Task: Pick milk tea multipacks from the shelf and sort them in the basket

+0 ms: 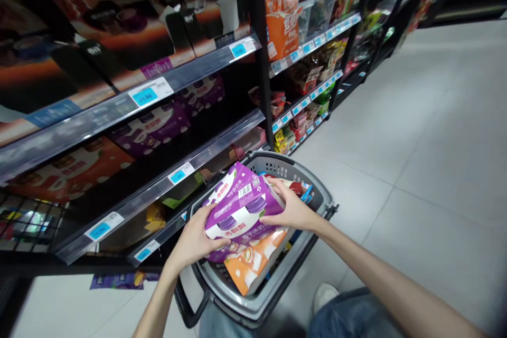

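Note:
A purple and white multipack box (241,206) is held over a grey shopping basket (317,198) on the floor. My left hand (196,237) grips its near left end, fingers curled under it. My right hand (287,208) is pressed on its right end, fingers wrapped over the edge. Below the purple pack lies an orange and white pack (257,259) in the basket, along with other packets near the far rim.
Dark store shelves (158,87) with price tags run along the left, holding more purple packs (158,124) and orange ones. Snack shelves (312,42) continue further back. Pale tiled floor (435,142) stretches to the right. My shoe (327,296) is beside the basket.

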Available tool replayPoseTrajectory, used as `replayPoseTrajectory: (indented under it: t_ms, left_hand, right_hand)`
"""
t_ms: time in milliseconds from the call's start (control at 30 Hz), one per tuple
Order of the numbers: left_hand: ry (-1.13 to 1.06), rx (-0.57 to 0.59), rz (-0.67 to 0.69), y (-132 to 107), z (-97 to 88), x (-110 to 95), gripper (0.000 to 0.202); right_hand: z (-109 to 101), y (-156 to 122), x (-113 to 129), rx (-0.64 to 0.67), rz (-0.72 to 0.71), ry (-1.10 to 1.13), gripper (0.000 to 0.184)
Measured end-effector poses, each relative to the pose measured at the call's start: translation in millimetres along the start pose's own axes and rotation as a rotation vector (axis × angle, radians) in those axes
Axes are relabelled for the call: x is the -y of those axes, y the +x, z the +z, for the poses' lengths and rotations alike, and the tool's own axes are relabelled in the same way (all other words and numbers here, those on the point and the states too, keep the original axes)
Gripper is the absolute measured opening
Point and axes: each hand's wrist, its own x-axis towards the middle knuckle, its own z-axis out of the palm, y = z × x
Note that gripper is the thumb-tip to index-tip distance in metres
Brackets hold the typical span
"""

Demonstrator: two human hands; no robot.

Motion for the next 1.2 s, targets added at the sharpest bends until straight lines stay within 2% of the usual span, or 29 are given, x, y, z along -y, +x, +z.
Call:
replayPoseTrajectory:
  t_ms: [133,233,333,433,500,567,667,767,900,1033,1200]
  left_hand:
    - [-0.028,-0.046,-0.032,-10.7,5.2,2.0,0.089]
    - [-0.107,-0.135,-0.060,-16.9,9.5,1.5,0.088]
    - [-0.192,-0.221,-0.121,-22.8,13.0,2.7,0.087]
    - [-0.245,-0.259,-0.221,-31.6,13.0,6.4,0.087]
    - [-0.251,-0.305,-0.257,-38.5,8.6,7.6,0.086]
    - [-0.217,-0.381,-0.234,-43.6,-1.9,4.8,0.083]
    - [-0.128,-0.545,-0.076,-40.0,-30.4,-9.5,0.077]
    - [0.002,-0.725,0.159,-14.9,-68.7,-31.9,0.071]
    - [0.217,-0.864,0.360,48.4,-115.8,-57.6,0.072]
    - [0.418,-0.866,0.355,117.2,-140.0,-70.1,0.070]
    - [0.558,-0.726,0.191,176.9,-141.7,-76.2,0.075]
  right_hand:
    - [4.9,2.2,3.2,0.058,0.010,0.006,0.090]
    - [6.4,5.2,-0.5,-0.019,0.008,-0.080,0.100]
    - [3.0,7.1,-13.3,-0.112,0.031,-0.135,0.110]
    - [-5.7,5.2,-31.9,-0.086,0.033,-0.174,0.110]
    - [-12.7,2.8,-44.1,-0.037,0.023,-0.211,0.109]
    - [-18.3,1.4,-53.5,-0.003,0.015,-0.244,0.103]
    - [-21.4,2.6,-58.8,-0.007,0.009,-0.277,0.082]
    - [-19.1,5.4,-54.3,-0.015,-0.011,-0.305,0.063]
    - [-14.2,6.8,-44.6,0.057,-0.027,-0.448,0.059]
    - [-12.6,6.6,-40.4,0.134,-0.042,-0.580,0.055]
    - [-15.1,6.1,-34.8,0.148,-0.029,-0.614,0.054]
